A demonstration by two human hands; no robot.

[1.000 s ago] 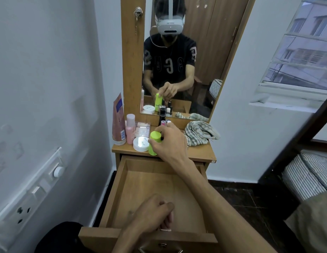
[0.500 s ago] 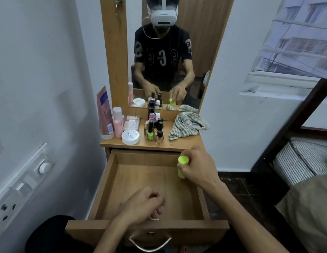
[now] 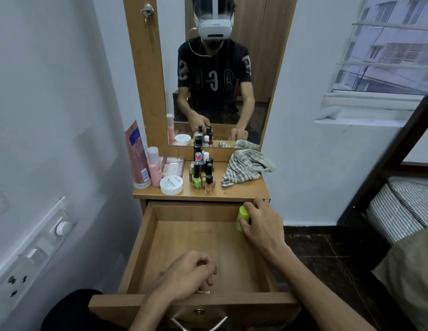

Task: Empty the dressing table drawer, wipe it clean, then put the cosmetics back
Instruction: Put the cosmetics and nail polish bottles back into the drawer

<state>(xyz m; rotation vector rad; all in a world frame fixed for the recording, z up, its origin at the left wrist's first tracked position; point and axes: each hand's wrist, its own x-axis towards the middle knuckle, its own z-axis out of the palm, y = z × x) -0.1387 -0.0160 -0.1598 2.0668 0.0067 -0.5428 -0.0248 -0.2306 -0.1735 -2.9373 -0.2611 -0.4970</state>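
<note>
Now at the far right corner of the open drawer (image 3: pixel 146 244), a person's right hand (image 3: pixel 263 225) wraps its fingers around the body of a small lime-green bottle (image 3: pixel 242 218), which stands upright against the drawer's right wall and near its back wall; whether its base already touches the wooden floor cannot be told from this angle. The left hand (image 3: pixel 186 275) rests loosely curled on the inside of the drawer's front panel, fingers bent together and apparently holding nothing, though a small pale object beneath the fingertips is too unclear to name. Apart from the bottle, the drawer looks bare. On the tabletop (image 3: pixel 241 191) above wait the remaining cosmetics: a tall pink tube (image 3: pixel 136 154), a pink bottle (image 3: pixel 153 166), a round white jar (image 3: pixel 171 185), a flat clear packet (image 3: pixel 172 164) and a tight cluster of nail polish bottles (image 3: pixel 202 173). A checked cloth (image 3: pixel 244 167) lies crumpled to their right, just below the mirror (image 3: pixel 222 68). The green bottle looks light, rigid plastic, smooth enough to slip, so a grip around its middle suits it. The polish bottles are likely glass, small and top-heavy; they probably want taking by the body, one or two at a time, lest neighbours topple.
</note>
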